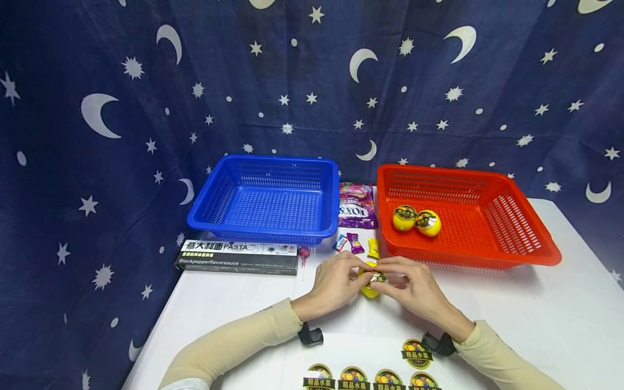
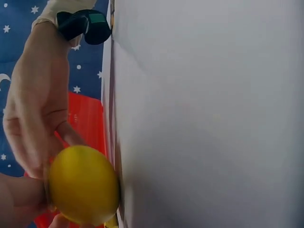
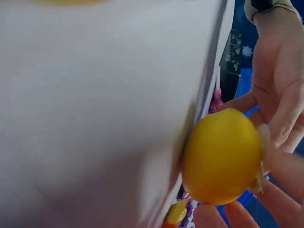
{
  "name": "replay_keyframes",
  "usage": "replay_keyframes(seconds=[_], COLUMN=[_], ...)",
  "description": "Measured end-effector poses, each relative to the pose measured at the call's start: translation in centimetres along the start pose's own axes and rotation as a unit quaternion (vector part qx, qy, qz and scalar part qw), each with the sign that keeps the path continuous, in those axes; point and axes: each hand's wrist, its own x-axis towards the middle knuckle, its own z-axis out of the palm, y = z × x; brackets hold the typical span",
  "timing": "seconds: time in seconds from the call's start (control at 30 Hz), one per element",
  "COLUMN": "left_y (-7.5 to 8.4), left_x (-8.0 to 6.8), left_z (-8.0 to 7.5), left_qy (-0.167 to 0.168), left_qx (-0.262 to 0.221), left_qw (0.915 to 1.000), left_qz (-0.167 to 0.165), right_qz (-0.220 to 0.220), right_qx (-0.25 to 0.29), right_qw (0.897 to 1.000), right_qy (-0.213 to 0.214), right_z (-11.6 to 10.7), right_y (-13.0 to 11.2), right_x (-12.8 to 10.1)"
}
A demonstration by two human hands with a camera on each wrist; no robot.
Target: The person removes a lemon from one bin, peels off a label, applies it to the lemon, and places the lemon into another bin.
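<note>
My left hand (image 1: 338, 279) and right hand (image 1: 414, 284) meet at a yellow lemon (image 1: 369, 293) low over the white table, near the red basket. Fingers of both hands curl about the fruit, and the thumbs rest at a round sticker (image 1: 378, 278) on its upper side. In the left wrist view the lemon (image 2: 84, 186) shows its smooth side, with the sticker's thin edge standing along it. Fingertips touch the lemon (image 3: 222, 156) from below in the right wrist view. How firmly the sticker adheres cannot be seen.
A red basket (image 1: 528, 246) contains two stickered lemons (image 1: 428, 223). Left of it are a blue basket (image 1: 263, 234), a Fox's candy bag (image 1: 357, 208), several wrapped candies (image 1: 355, 243), a lollipop (image 1: 304, 254) and a pasta box (image 1: 236, 258). Several loose stickers (image 1: 416, 353) lie in front.
</note>
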Motion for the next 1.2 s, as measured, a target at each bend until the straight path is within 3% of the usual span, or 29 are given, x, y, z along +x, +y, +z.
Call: replay_keyframes(seconds=[0.13,0.37,0.6,0.83,0.97,1.1,1.2], left_y=[-0.3,-1.0,-0.9,-0.7,-0.6,-0.5,-0.3], left_x=[0.1,0.1,0.4,0.2,0.2,0.6,1.2], left_z=[-0.4,-0.8,-0.8,-0.9,-1.0,-1.8,-2.7], left_qy=[-0.005,-0.047,-0.051,-0.051,-0.060,-0.070,-0.049], left_qx=[-0.012,-0.033,-0.039,-0.017,0.000,0.016,0.004], left_qw=[0.9999,0.9983,0.9979,0.9983,0.9976,0.9964,0.9974], left_qz=[0.006,0.012,0.005,0.024,0.034,0.046,0.052], right_qz=[-0.002,0.029,0.032,0.073,0.082,0.069,0.074], right_qx=[0.014,0.030,0.030,0.048,0.007,-0.033,-0.018], right_qw=[1.000,0.999,0.999,0.994,0.989,0.987,0.984], right_qy=[0.010,0.009,0.019,-0.062,-0.123,-0.140,-0.161], right_z=[0.2,0.2,0.3,-0.1,0.0,0.2,-0.6], right_y=[0.4,0.9,0.9,0.6,0.3,-0.1,-0.5], right_x=[0.2,0.1,0.1,0.5,0.9,1.4,1.4])
